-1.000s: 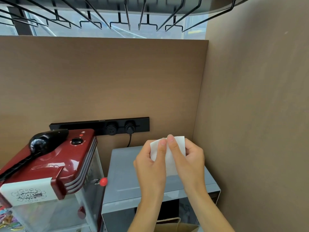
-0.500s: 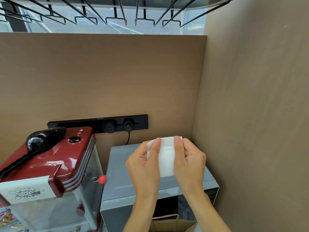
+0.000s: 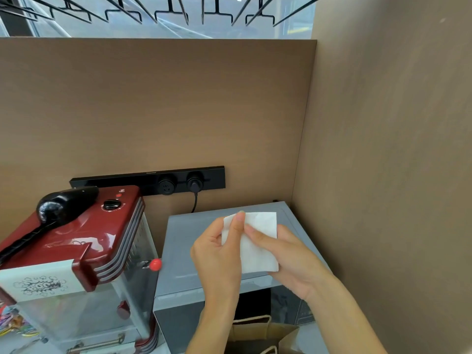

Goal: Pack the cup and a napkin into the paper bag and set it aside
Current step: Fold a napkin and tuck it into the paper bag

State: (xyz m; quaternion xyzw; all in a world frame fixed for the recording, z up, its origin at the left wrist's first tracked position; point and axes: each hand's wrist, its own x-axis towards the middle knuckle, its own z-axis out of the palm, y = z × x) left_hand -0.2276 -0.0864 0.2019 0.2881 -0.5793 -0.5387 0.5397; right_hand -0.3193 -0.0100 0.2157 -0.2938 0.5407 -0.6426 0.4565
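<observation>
At the very bottom, closest of all, the top of a brown paper bag point(image 3: 265, 335) pokes into view, with its thin paper handles sticking up. It is open and sits in front of a gray microwave point(image 3: 184, 241).

Just above the bag, both hands hold a napkin point(image 3: 258, 249) up in the air, over the microwave top. The napkin is white, flat and thin — a folded piece with straight edges and a soft, slightly bumpy look. The left hand point(image 3: 219, 256) pinches its top left edge, one finger lying up along the front. The right hand point(image 3: 291, 259) holds the right side, with fingers across the front and the bottom corner resting against the palm.

To the left stands a red popcorn machine point(image 3: 84, 238) with a black knob on top and a little red ball on its door.

Farther back, a black socket strip point(image 3: 153, 180) runs along the brown wall point(image 3: 153, 111) — one black cord is plugged into it.
</observation>
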